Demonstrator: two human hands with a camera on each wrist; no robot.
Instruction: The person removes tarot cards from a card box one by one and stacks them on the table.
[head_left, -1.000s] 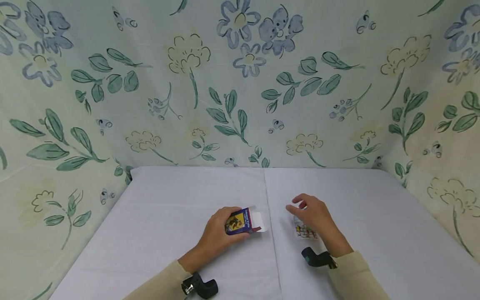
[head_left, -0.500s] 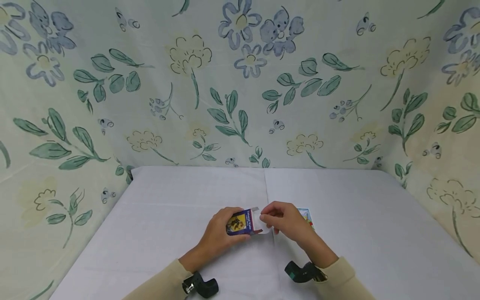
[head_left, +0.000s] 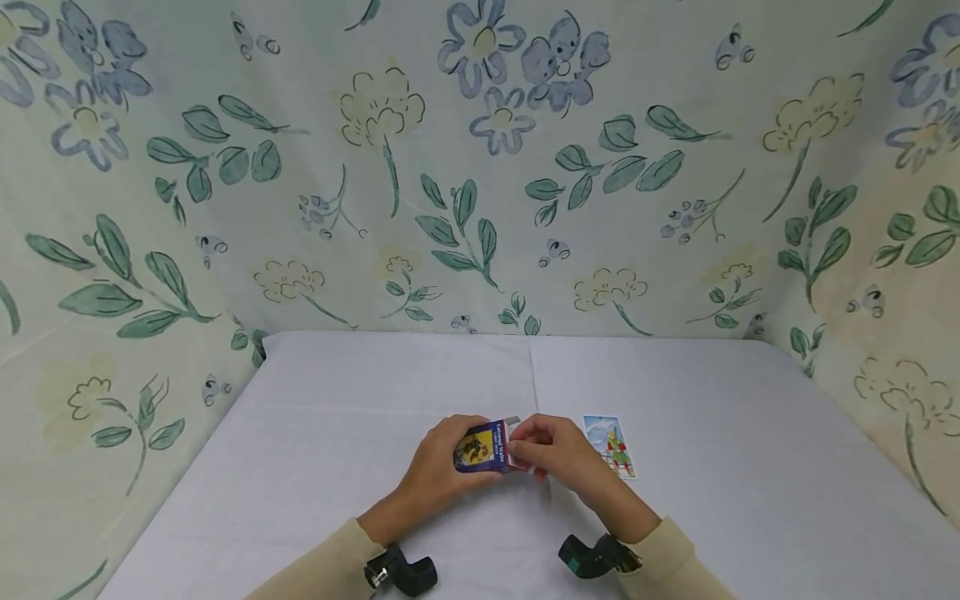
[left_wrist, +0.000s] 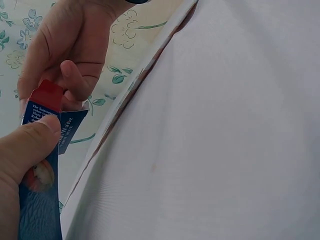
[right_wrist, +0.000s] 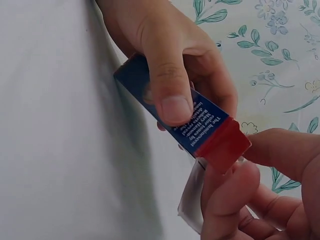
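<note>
In the head view my left hand (head_left: 435, 460) grips a dark blue tarot card box (head_left: 476, 448) with a yellow picture on its face. The thumb lies along the box's narrow side, as the right wrist view shows. Its open end points right, towards my right hand (head_left: 561, 454). There the curled right fingers and thumb pinch at the end flaps, beside a red side flap (right_wrist: 223, 147). A lid flap (left_wrist: 72, 131) stands bent outward. The box's inside is hidden by the fingers. On the table right of the hand lies a colourful picture card (head_left: 609, 442).
A white cloth (head_left: 360, 375) with a crease down its middle covers the table. Behind and at both sides hangs a flowered curtain (head_left: 465, 242). Black wrist cameras sit at the left (head_left: 401, 571) and right (head_left: 592, 557) cuffs.
My right hand has moved left from over the card to the box's open end, covering the white flap and uncovering the card. My left hand and the box have barely moved.
</note>
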